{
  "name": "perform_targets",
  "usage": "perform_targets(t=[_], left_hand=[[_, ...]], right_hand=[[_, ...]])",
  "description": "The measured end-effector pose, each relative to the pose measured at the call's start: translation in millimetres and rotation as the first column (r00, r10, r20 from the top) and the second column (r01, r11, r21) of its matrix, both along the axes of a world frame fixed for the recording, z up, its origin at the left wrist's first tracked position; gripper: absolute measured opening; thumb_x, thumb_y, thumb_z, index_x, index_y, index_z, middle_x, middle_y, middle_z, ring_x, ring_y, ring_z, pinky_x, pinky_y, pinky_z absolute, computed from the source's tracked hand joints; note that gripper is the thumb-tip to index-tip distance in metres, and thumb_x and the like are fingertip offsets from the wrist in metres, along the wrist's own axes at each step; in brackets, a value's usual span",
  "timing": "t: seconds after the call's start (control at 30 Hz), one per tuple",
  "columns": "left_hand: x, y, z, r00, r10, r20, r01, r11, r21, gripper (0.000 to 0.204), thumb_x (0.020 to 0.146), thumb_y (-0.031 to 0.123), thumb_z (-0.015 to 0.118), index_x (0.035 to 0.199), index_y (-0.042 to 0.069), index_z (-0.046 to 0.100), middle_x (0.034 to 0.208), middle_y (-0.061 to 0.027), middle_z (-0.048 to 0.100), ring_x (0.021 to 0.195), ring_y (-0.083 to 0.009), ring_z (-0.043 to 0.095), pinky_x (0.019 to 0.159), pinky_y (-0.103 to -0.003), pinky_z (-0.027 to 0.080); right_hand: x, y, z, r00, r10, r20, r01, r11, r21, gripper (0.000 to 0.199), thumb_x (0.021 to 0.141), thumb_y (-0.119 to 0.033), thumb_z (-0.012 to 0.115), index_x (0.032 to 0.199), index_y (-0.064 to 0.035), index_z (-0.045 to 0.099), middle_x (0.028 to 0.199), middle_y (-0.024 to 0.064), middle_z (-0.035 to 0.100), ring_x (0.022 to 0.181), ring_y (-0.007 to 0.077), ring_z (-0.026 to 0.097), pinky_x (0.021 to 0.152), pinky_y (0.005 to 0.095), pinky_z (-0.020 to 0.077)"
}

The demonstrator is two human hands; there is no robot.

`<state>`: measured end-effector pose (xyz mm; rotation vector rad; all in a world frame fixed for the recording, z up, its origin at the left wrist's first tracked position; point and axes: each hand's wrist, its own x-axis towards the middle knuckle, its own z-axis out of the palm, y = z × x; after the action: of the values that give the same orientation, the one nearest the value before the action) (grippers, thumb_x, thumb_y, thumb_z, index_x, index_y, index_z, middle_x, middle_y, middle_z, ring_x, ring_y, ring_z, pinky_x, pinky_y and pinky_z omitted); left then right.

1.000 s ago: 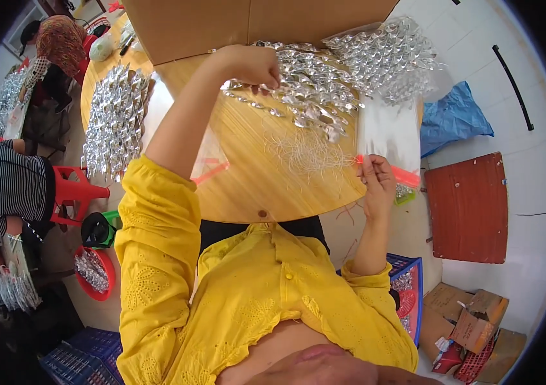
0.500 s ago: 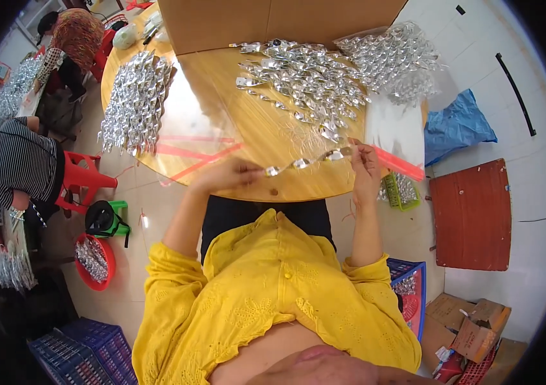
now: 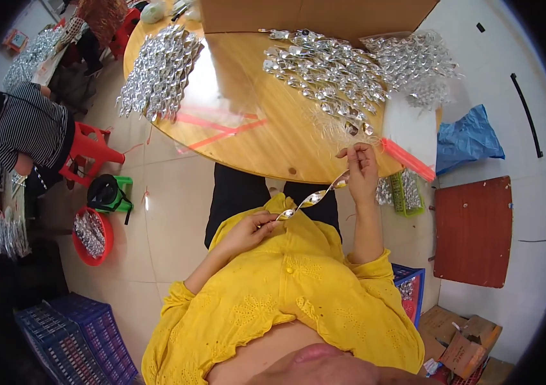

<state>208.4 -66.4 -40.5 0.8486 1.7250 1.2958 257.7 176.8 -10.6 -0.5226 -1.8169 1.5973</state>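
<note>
A shiny, twisted silver strip (image 3: 313, 198) stretches diagonally between my two hands. My left hand (image 3: 251, 231) pinches its lower end close to my yellow top. Its upper end is gripped by my right hand (image 3: 361, 168), just in front of the table's near edge. Beyond my right hand a pile of similar silver twisted strips (image 3: 330, 67) covers the wooden table (image 3: 247, 96). Another neat stack of strips (image 3: 160, 72) lies at the table's left. Red-edged clear plastic bags (image 3: 225, 128) lie flat between that stack and the near edge.
A cardboard box (image 3: 311, 16) stands at the table's back. Bagged strips (image 3: 411, 61) lie at the right, near a blue bag (image 3: 470, 141). Below are a green basket (image 3: 407, 199) and a red basin (image 3: 107, 240). A person in stripes (image 3: 35, 125) sits at the left.
My left hand has come down and toward my body, tilting the strip from nearly level to diagonal. My right hand keeps its end. The whole view has shifted slightly.
</note>
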Motion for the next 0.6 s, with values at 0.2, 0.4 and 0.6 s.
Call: perform_targets(t=[0.2,0.4,0.6], left_hand=[[-12,-18,-7,0.999,0.003,0.042,-0.002,0.999,-0.033,0.020,0.085,0.018,0.042,0.084,0.001,0.051,0.064,0.0011,0.043,0.057,-0.0060,0.039,0.052,-0.019,0.034],[-15,-30,-5,0.919,0.283,0.275,-0.343,0.917,0.203,0.022,0.086,0.018,0.042,0.078,0.001,0.054,0.056,0.0021,0.043,0.049,-0.0036,0.038,0.045,-0.017,0.030],[-2,-5,-1,0.854,0.488,-0.178,-0.454,0.868,0.201,0.015,0.082,0.011,0.047,0.076,0.001,0.056,0.055,0.0007,0.045,0.048,-0.0047,0.040,0.043,-0.019,0.030]], right_hand=[[-6,9,-22,0.954,-0.226,-0.196,0.234,0.972,0.019,0.004,0.083,-0.006,0.042,0.083,-0.0028,0.042,0.068,0.0033,0.053,0.062,0.0080,0.048,0.056,0.0175,0.0358],[-11,-7,-47,1.000,-0.017,-0.009,0.019,0.985,0.172,0.004,0.081,-0.004,0.045,0.085,-0.0017,0.045,0.068,0.0024,0.049,0.062,0.0077,0.048,0.058,0.0183,0.0384],[-27,-14,-16,0.981,0.070,-0.179,-0.074,0.997,-0.015,0.005,0.080,-0.004,0.048,0.084,-0.0015,0.048,0.076,0.0020,0.053,0.069,0.0061,0.047,0.063,0.0173,0.0370]])
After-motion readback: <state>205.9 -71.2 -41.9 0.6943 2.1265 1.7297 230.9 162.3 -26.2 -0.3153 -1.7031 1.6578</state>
